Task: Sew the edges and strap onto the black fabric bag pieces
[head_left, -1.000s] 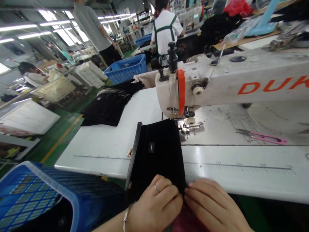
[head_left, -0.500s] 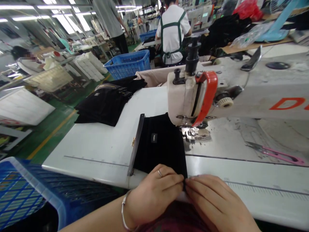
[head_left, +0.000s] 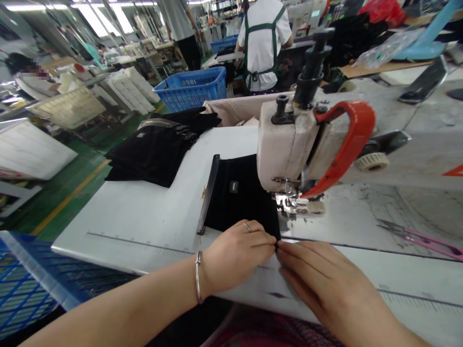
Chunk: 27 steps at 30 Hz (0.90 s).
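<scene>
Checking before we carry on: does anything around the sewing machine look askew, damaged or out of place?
Nothing stands out. The black pouch lies flat under the sewing machine, both hands pinching its near corner. Pink snips lie loose to the right.

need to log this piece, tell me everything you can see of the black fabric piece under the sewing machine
The black fabric piece lies flat on the white table, its far right part under the sewing machine head. It looks like soft dark cloth with a small label on top, and a dark stiff strip with a gold fitting along its left edge. The left hand and right hand pinch its near right corner.
</scene>
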### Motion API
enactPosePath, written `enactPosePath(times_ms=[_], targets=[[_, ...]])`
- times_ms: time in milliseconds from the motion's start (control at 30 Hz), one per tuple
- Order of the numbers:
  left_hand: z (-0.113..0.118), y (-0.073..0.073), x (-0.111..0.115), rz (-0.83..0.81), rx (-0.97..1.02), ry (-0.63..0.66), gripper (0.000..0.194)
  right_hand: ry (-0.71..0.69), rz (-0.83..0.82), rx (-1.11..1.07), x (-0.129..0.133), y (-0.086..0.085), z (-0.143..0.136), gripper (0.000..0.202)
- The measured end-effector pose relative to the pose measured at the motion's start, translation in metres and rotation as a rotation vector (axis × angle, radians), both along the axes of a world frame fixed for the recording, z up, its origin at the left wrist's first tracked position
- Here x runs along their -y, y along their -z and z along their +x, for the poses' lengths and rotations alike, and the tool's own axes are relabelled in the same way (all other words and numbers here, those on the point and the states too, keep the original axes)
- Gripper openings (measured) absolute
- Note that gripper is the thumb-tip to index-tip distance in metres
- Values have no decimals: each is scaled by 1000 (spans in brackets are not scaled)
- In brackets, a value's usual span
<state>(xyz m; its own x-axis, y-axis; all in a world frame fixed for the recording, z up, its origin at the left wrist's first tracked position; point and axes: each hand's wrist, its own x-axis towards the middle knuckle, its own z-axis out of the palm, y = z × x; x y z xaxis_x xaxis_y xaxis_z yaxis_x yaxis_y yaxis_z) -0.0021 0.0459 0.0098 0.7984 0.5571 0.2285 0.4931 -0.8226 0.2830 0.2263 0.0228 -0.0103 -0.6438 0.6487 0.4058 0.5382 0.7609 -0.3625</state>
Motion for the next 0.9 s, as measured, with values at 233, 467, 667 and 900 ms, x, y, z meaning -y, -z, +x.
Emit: enactPosePath(times_ms=[233, 467, 667, 900], targets=[[-1, 4, -27, 81, 0, 4, 21, 2, 2, 82, -29, -7, -2, 26], [-4, 9, -56, 124, -10, 6, 22, 8, 75, 172, -55, -5, -4, 28], [-4, 11, -74, 193, 1, -67, 22, 44, 140, 117, -64, 4, -3, 26], [-4, 16, -90, 234, 51, -107, 23, 49, 30, 62, -68, 4, -4, 23]])
